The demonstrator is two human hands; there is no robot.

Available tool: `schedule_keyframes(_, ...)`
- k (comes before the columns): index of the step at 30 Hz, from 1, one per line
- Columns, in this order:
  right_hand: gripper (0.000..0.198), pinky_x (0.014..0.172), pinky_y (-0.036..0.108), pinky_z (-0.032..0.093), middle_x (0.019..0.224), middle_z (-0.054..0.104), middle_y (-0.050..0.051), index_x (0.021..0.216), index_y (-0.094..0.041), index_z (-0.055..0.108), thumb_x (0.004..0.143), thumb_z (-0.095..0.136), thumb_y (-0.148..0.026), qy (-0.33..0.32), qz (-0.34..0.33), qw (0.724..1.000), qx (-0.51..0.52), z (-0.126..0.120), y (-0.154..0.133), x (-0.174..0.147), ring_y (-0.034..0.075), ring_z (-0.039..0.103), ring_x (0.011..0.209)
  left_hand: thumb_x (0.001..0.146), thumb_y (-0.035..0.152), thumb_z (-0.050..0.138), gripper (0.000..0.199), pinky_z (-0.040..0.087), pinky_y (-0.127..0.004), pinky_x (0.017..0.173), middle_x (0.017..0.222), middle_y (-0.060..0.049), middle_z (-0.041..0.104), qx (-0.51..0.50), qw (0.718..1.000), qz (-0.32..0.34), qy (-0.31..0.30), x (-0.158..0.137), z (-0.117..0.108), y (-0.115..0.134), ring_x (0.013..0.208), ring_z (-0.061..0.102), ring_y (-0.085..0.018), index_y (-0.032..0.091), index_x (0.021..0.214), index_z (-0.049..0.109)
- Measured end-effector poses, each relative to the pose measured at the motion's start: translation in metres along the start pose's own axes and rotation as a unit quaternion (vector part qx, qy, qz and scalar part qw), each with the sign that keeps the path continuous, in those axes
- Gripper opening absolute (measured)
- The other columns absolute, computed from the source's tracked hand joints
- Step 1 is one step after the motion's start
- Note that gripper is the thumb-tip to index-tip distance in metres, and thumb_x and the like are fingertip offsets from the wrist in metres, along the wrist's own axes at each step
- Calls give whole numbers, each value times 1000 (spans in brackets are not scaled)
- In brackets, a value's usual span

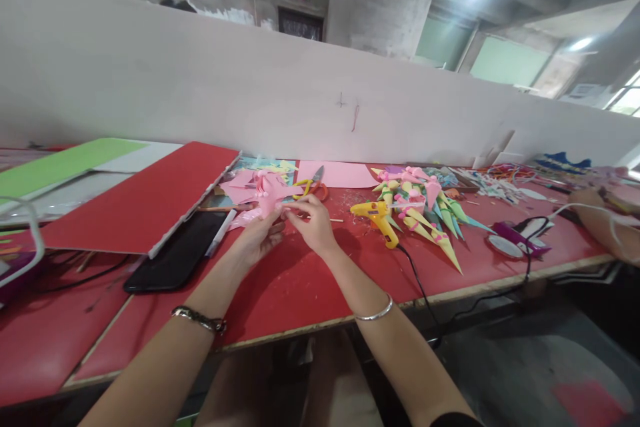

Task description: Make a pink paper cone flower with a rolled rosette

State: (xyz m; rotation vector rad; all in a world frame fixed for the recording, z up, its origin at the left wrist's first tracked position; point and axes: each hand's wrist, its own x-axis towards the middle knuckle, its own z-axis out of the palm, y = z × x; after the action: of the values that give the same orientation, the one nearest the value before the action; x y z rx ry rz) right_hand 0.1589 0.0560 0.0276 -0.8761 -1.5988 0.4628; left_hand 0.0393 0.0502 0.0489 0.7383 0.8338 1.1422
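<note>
Over the red table, my left hand (pixel 259 239) and my right hand (pixel 314 221) meet at the fingertips. Both are closed in a pinch on a small pink piece (pixel 284 208), mostly covered by the fingers. Just behind them lie pink cut sheets (pixel 239 187) and a pink curled shape (pixel 263 187); whether that shape joins the held piece I cannot tell. Scissors (pixel 318 180) with yellow and orange handles rest beyond my right hand. A yellow hot glue gun (pixel 376 219) lies to the right, beside a pile of pink, yellow and green cone-shaped pieces (pixel 425 203).
Left of my hands are a black phone (pixel 177 253), a white marker (pixel 221 233) and a large red board (pixel 145 203). The glue gun's black cord (pixel 417 273) drops over the table edge. At far right, another person's arm (pixel 595 217) is near a purple device (pixel 520 240).
</note>
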Motion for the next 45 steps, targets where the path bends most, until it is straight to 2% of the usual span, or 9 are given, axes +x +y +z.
schedule_keyframes(8, 20, 60, 21, 46, 79, 52, 1, 87, -21, 68, 73, 58, -12, -11, -3, 999, 30, -2, -4, 0, 10, 51, 65, 67, 21, 69, 20, 17, -10, 29, 46, 9, 41, 9, 1000, -10, -1, -2, 0, -1, 31, 26, 1, 13, 62, 52)
schedule_keyframes(13, 12, 59, 22, 45, 74, 52, 0, 77, -20, 67, 71, 60, -12, 4, -3, 1000, 12, -5, -10, 1, 10, 49, 60, 65, 24, 71, 24, 17, -11, 29, 47, 9, 41, 17, 1000, -11, -12, 1, -3, -2, 31, 25, 1, 13, 60, 50)
schedule_keyframes(18, 7, 60, 23, 44, 75, 53, 1, 72, -19, 66, 72, 60, -17, 3, -10, 1000, 28, -5, -11, 1, 11, 51, 65, 61, 25, 74, 28, 18, -11, 30, 42, 12, 31, 15, 1000, -2, -27, 2, -5, -2, 32, 25, 0, 15, 59, 48)
schedule_keyframes(21, 5, 63, 23, 46, 74, 56, 0, 70, -20, 64, 72, 59, -22, 1, 19, 997, 73, -3, -12, 0, 12, 54, 68, 60, 23, 75, 29, 19, -11, 31, 42, 11, 32, 8, 999, 6, -37, 1, -5, -2, 34, 27, 0, 15, 59, 47)
schedule_keyframes(26, 14, 69, 25, 47, 70, 60, -1, 70, -18, 60, 68, 61, -33, 2, 124, 964, 237, 2, -10, 1, 13, 56, 69, 65, 23, 71, 25, 20, -10, 31, 43, 11, 33, -10, 998, 13, -58, -1, -2, -2, 34, 27, 0, 14, 60, 48)
schedule_keyframes(31, 27, 56, 23, 43, 58, 54, -3, 75, -19, 62, 65, 61, -44, 83, 179, 926, 322, 1, -3, 5, 10, 48, 55, 73, 22, 64, 21, 20, -10, 30, 45, 10, 35, -24, 996, 0, -86, -3, -1, 1, 33, 25, 0, 13, 61, 49)
schedule_keyframes(38, 32, 61, 26, 44, 68, 61, 0, 79, -19, 65, 62, 62, -46, 81, 198, 927, 307, 1, -3, 5, 11, 49, 58, 76, 22, 61, 15, 20, -9, 30, 51, 8, 42, -22, 995, -30, -94, -2, -2, 1, 32, 25, 2, 13, 67, 51)
schedule_keyframes(42, 25, 59, 24, 43, 59, 56, -3, 61, -18, 58, 56, 67, -41, 114, 194, 931, 287, 1, -4, 5, 10, 49, 57, 77, 23, 59, 21, 17, -10, 29, 45, 10, 32, -6, 991, -74, -113, -3, -4, 0, 31, 22, 0, 15, 61, 47)
schedule_keyframes(45, 24, 60, 24, 43, 61, 57, -3, 62, -18, 58, 56, 68, -39, 118, 190, 936, 272, 0, -3, 4, 11, 50, 61, 78, 24, 58, 22, 15, -10, 28, 44, 11, 28, 5, 988, -97, -123, -4, -5, 1, 30, 20, 0, 15, 62, 47)
